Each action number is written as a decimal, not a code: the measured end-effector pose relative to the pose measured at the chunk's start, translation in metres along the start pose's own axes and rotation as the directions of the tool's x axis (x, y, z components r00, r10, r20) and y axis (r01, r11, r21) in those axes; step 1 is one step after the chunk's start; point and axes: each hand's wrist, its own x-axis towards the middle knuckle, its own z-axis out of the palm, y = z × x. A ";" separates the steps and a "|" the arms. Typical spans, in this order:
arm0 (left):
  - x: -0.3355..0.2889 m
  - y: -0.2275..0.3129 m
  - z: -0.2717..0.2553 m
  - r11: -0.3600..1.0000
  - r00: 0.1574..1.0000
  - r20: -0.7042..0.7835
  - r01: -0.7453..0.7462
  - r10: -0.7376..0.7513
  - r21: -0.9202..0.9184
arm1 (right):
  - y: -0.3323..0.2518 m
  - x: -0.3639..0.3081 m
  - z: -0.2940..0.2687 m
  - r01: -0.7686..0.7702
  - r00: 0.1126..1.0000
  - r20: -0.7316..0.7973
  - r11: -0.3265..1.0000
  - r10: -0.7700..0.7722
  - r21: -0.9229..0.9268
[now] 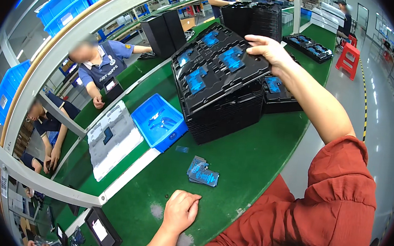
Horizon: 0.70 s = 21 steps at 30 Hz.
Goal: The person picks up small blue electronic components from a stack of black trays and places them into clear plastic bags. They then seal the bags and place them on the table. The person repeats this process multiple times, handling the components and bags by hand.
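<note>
My right hand (268, 52) grips the right far corner of a black plastic tray (213, 68), thumb on top. Several flat pieces with blue markings sit in its pockets. The tray is tilted above a tall stack of black trays (225, 120); its near left corner hangs past the stack. My left hand (181, 210) rests on the green table (244, 173), fingers curled into a loose fist, with nothing visible in it. Just beyond that hand lies a small pile of flat blue-marked pieces (203, 172), overlapping one another.
Left of the stack stands a blue bin (160, 122) with clear film-like bits inside. Beside it lies a white sheet (112, 142) with one dark piece. More trays (309, 47) occupy the far right. A metal frame (57, 190) borders the left; a co-worker (106, 65) sits across.
</note>
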 end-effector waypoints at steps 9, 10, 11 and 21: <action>0.003 -0.001 0.006 1.000 1.000 -0.026 0.000 -0.001 -0.030 | -0.018 -0.024 -0.161 0.089 0.983 -0.157 0.995 -0.094 -0.039; 0.003 -0.001 0.006 1.000 1.000 -0.018 0.007 -0.008 -0.025 | -0.017 -0.030 -0.174 0.084 0.982 -0.166 0.995 -0.093 -0.060; 0.003 0.000 0.005 1.000 1.000 -0.011 0.014 -0.014 -0.019 | -0.013 -0.032 -0.190 0.089 0.974 -0.202 0.994 -0.101 -0.069; 0.003 -0.001 0.006 1.000 1.000 -0.003 0.019 -0.019 -0.008 | 0.034 -0.047 -0.241 0.006 0.945 -0.322 0.988 -0.057 -0.155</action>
